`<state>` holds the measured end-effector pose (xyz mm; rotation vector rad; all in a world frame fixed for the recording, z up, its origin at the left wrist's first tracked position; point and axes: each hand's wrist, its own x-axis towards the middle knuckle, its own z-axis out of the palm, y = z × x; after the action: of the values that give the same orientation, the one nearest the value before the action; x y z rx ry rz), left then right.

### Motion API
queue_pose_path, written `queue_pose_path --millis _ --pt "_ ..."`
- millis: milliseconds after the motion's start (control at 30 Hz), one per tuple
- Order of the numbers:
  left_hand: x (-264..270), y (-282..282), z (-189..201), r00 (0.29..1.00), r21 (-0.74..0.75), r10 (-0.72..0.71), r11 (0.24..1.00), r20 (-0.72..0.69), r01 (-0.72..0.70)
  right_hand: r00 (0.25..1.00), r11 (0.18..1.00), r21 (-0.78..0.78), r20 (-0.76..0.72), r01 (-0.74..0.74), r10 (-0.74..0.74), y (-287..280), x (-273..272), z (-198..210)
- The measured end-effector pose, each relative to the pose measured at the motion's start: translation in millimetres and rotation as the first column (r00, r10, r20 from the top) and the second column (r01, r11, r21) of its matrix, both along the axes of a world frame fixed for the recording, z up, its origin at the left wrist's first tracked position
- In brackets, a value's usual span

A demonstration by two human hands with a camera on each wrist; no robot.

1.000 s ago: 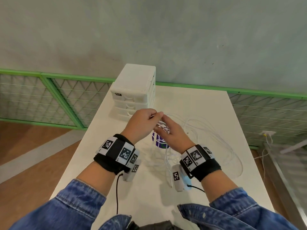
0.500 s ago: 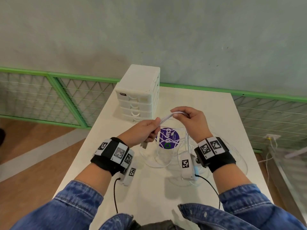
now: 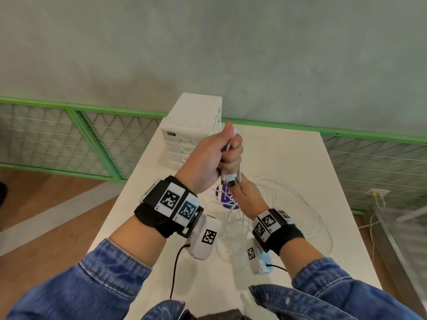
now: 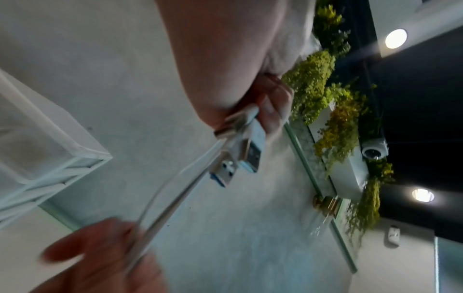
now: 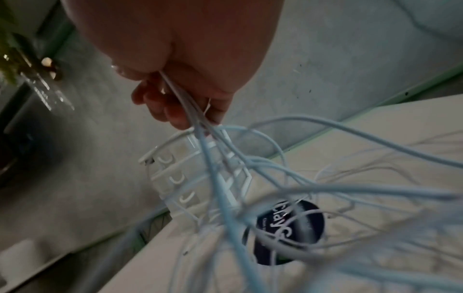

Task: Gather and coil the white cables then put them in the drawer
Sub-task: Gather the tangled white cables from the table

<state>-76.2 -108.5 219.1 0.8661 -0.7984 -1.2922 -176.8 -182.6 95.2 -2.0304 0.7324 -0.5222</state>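
Observation:
My left hand (image 3: 219, 155) is raised above the table, its fist gripping the white cables (image 3: 240, 173) near their ends. Two USB plugs (image 4: 240, 158) stick out below the fist. My right hand (image 3: 245, 195) sits just under it, pinching the same strands (image 5: 198, 119), which fan down into loose loops on the table (image 3: 288, 158). The white drawer unit (image 3: 194, 116) stands at the table's far left behind my hands, and its drawers (image 5: 175, 178) look shut.
A round purple sticker (image 5: 288, 232) lies on the table under the cable loops. A green-framed mesh fence (image 3: 92, 144) runs behind the table below a grey wall. A wooden floor lies to the left, and a metal rack (image 3: 392, 227) stands to the right.
My left hand rose with the plug ends and turned into an upright fist. My right hand came down from the top of the arc to just beneath it, along the cables.

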Motion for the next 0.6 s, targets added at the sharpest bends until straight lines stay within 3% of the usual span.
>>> queue_pose_path --millis 200,300,367,433,500,533,600 --pt "9.7 -11.3 15.0 0.936 -0.179 0.207 0.948 -0.283 -0.264 0.998 0.998 -0.042 -0.029 -0.052 0.051 8.8 3.8 -9.1" --pt "23.6 -12.7 15.0 0.906 -0.265 0.310 0.884 -0.287 -0.386 0.992 0.977 -0.179 -0.067 -0.113 0.103 11.2 2.9 -15.8" --pt "31.5 -12.8 14.3 0.882 -0.292 0.404 0.837 -0.243 -0.463 0.989 0.978 -0.168 -0.095 -0.127 0.112 13.5 -0.2 -14.3" --pt "37.1 -14.3 8.9 0.827 -0.281 0.553 0.782 -0.100 -0.556 0.983 0.985 -0.101 -0.136 -0.137 0.123 15.4 -2.6 -9.1" --pt "42.8 -15.4 -1.4 0.677 -0.368 0.694 0.713 0.245 -0.597 0.983 0.983 -0.121 -0.136 -0.136 0.120 14.6 -4.8 -4.4" --pt "46.3 -15.8 -7.3 0.568 -0.434 0.702 0.713 0.430 -0.551 0.987 0.982 -0.142 -0.122 -0.126 0.109 14.5 -5.9 -2.0" --pt "51.2 -14.8 -17.0 0.368 -0.409 0.535 0.835 0.761 -0.368 0.993 0.985 -0.142 -0.077 -0.101 0.091 13.6 -8.0 1.4"
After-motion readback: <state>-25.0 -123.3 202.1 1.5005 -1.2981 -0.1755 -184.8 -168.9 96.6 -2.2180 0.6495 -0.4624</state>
